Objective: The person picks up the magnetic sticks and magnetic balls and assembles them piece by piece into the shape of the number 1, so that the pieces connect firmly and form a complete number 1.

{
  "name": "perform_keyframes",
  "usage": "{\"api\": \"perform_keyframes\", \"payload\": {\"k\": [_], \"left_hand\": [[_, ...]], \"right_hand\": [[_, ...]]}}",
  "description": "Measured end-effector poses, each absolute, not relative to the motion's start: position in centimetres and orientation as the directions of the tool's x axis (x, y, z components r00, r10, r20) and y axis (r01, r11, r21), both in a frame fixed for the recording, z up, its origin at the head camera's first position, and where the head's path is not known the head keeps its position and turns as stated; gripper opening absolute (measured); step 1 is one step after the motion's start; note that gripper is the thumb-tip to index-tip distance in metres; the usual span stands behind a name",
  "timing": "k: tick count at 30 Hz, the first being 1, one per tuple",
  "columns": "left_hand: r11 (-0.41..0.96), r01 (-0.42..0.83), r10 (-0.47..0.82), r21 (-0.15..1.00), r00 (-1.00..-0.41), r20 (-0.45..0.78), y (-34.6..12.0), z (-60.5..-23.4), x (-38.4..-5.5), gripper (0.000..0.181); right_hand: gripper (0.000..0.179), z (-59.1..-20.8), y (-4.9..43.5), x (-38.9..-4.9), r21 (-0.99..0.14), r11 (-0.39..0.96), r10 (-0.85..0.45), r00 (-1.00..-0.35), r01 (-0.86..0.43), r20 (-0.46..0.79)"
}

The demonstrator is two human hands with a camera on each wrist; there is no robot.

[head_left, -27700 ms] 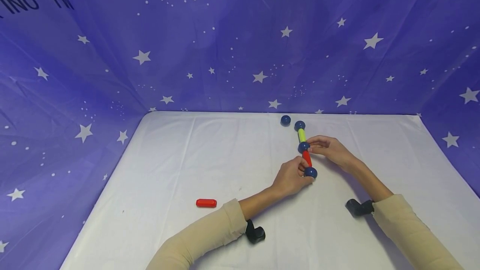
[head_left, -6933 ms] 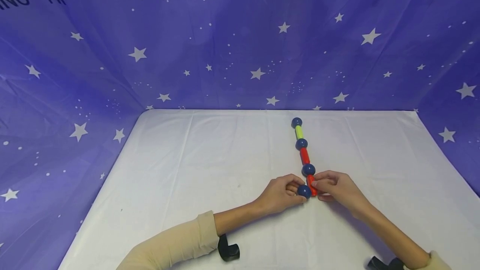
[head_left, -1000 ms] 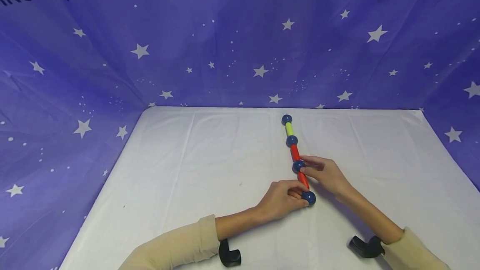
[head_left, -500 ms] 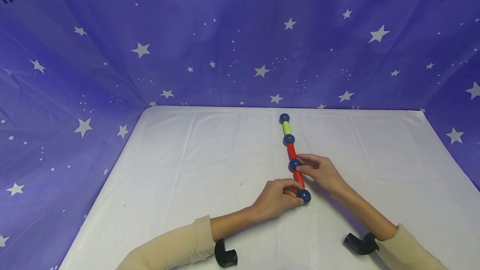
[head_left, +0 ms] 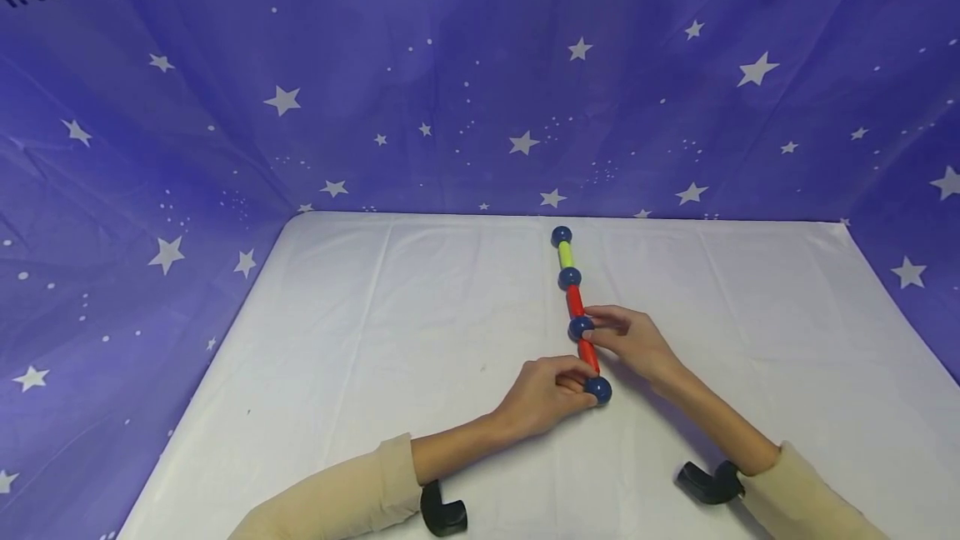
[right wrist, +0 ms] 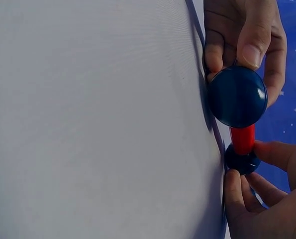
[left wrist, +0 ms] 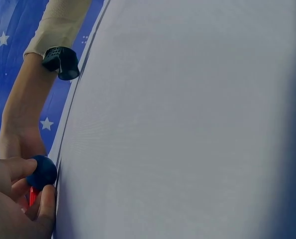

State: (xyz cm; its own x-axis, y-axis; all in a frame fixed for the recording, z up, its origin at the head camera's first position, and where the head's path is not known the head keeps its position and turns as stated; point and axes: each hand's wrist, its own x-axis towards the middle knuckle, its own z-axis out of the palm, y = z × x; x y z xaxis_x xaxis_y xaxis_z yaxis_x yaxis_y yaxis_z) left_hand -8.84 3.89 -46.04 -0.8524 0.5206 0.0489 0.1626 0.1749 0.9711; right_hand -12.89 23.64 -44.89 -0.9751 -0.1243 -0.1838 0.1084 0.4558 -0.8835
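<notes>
A straight chain of dark blue balls joined by rods lies on the white table. From the far end come a blue ball (head_left: 562, 236), a yellow-green rod (head_left: 566, 255), a second ball (head_left: 570, 277), a red rod (head_left: 575, 300), a third ball (head_left: 581, 328), another red rod (head_left: 588, 355) and the nearest ball (head_left: 597, 391). My left hand (head_left: 542, 397) pinches that nearest ball, seen large in the right wrist view (right wrist: 238, 97). The third ball is held between the thumb and fingers of my right hand (head_left: 633, 346), which partly cover it.
The white-covered table (head_left: 420, 298) ends at a purple star-printed cloth (head_left: 420, 90) hanging behind and at the sides. A black wrist mount (head_left: 442, 511) sits under the left sleeve, and a second mount (head_left: 708, 482) under the right.
In the last second both hands have shifted the whole chain leftward. Against the oldest frame, the then separate red rod and blue ball are gone from their spots, and the chain is longer.
</notes>
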Motion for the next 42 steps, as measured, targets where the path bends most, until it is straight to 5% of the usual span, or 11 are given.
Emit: {"api": "perform_keyframes", "payload": {"k": [42], "left_hand": [[0.226,0.195,0.517,0.954,-0.854,0.052,1.5,-45.7,-9.3,0.022]], "right_hand": [[0.052,-45.1,22.4,-13.8,-0.892,0.436,-0.141,-0.969,0.124,-0.203]]}}
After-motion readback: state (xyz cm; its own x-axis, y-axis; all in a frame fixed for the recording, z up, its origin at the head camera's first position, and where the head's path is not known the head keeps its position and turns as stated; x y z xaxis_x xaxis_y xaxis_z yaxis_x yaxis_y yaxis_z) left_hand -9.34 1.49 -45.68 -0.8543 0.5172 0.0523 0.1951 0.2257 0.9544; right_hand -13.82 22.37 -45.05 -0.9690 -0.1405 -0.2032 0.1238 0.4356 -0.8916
